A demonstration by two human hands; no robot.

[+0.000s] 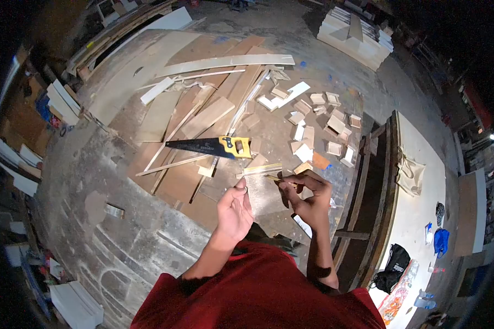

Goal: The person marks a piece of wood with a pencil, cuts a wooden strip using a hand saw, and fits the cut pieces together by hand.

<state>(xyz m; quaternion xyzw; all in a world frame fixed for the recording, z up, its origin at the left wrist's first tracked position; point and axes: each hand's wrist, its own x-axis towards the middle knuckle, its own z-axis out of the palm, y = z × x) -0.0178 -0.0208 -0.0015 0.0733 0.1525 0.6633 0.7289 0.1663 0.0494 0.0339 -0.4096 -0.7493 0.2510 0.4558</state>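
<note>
While the right hand [310, 192] is pinching a slim, pencil-like stick [274, 178] between thumb and fingers, the left hand [236, 211] is standing nearby with its palm partly turned up and its fingers bending in toward the thumb; whether those fingertips are gripping anything, I cannot tell. The stick is looking dull yellow-brown, narrow and straight, with its middle disappearing behind the fingers and its thin end showing past them. That end is pointing leftward and slightly away from the wearer, toward the space in front of the left hand, so the long axis is running on a shallow slant from upper left to lower right.

Just beyond the hands, a narrow strip [262, 169] is lying crosswise, showing a pale face and a yellowish edge; its long axis is running nearly left to right, the right end sitting a touch farther from the wearer. The stick's tip is sitting close to this strip, though whether they are touching is too small to tell.

Farther out, a handsaw [214, 146] with a yellow-and-black handle is resting on brown boards [208, 118], its dark blade pointing left. Small open wooden boxes [335, 127] are clustering to the right.
</note>
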